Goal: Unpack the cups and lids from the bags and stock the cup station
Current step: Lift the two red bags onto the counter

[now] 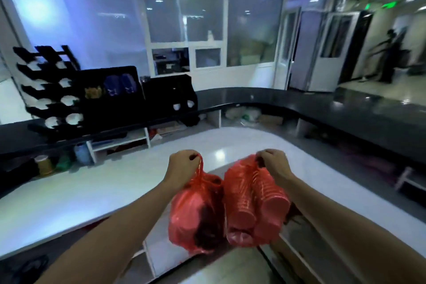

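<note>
A long dark bench (253, 97) curves round the room below a wall of glass panels (184, 14), with open shelves (119, 140) under it holding blurred odds and ends. At the left end of the bench stands one black tiered rack (53, 90) showing pale round cup ends, about eight, though the blur makes an exact count unsure. Just beside it to the right are two black boxes: the nearer box (110, 90) has something blue and something yellowish in its front, and the farther box (170, 92) has two small white shapes low on its face. One person (389, 57) stands far off in the doorway area at the right.

In the foreground two bare forearms reach forward, each holding up one of two red plastic bags, which hang side by side and touch, well apart from the rack. The left hand (182, 161) is curled tight round the twisted handles of the left bag (196, 214), whose contents show only as a dark mass I cannot identify. The right hand (274, 161) grips the gathered top of the right bag (255, 203) in the same way; through its thin plastic at least two nested stacks of cups show, lying tilted with their bases toward the camera.
</note>
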A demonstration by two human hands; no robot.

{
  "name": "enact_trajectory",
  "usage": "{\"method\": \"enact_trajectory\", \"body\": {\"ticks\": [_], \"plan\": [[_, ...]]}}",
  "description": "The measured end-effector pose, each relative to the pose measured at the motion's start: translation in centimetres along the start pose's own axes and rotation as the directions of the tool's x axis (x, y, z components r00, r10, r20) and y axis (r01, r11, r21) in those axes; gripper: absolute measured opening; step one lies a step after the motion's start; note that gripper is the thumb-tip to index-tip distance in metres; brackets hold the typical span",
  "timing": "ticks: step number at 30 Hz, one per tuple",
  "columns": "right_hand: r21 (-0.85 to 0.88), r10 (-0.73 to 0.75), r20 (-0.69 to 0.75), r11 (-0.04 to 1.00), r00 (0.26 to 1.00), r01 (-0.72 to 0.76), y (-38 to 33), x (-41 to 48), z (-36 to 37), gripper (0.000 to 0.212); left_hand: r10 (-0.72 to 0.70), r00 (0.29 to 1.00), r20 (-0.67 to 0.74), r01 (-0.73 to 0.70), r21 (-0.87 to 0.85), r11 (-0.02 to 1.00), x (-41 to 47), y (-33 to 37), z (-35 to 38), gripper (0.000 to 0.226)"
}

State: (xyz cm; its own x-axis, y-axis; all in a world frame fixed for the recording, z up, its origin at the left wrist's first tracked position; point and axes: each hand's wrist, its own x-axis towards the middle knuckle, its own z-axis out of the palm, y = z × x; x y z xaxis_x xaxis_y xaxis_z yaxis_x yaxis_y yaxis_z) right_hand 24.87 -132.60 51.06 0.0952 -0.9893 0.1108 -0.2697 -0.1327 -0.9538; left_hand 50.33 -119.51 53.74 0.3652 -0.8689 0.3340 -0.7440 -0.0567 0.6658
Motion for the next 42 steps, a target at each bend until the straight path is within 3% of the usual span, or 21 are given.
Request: {"method": "enact_trajectory", "body": {"ticks": [9, 22, 28, 34, 39, 42], "plan": [[-0.05, 0.058, -0.331, 0.996, 0.942, -0.079, 0.1, 11.3, -10.4, 0.025, 0.228, 0.963, 0.146, -0.215, -0.103, 0.971, 14.2, 7.2, 9.6, 0.016], [0.023, 0.178, -0.416, 0.982, 0.892, -0.186, 12.2, 23.0, -24.5, 0.024, 0.264, 0.893, 0.364, -0.176, -0.259, 0.95, 28.8, 17.3, 30.7, 0.021], [-0.154, 0.177, -0.42, 0.952, 0.89, -0.263, 16.7, 25.5, -29.3, 0.022, 0.309, 0.853, 0.42, -0.216, -0.254, 0.943, 32.6, 22.0, 40.0, 0.016], [-0.263, 0.204, -0.53, 0.883, 0.823, -0.388, 20.5, 26.9, -33.7, 0.031, 0.382, 0.779, 0.497, -0.339, -0.179, 0.924, 34.0, 23.5, 46.7, 0.017], [-0.462, 0.152, -0.52, 0.778, 0.841, -0.426, 22.4, 26.9, -35.8, 0.03, 0.393, 0.712, 0.582, -0.346, -0.197, 0.917, 35.7, 22.3, 51.2, 0.015], [-0.628, 0.145, -0.469, 0.64, 0.871, -0.444, 22.7, 26.8, -36.1, 0.023, 0.435, 0.645, 0.628, -0.385, -0.224, 0.895, 36.8, 21.2, 53.3, 0.016]]}}
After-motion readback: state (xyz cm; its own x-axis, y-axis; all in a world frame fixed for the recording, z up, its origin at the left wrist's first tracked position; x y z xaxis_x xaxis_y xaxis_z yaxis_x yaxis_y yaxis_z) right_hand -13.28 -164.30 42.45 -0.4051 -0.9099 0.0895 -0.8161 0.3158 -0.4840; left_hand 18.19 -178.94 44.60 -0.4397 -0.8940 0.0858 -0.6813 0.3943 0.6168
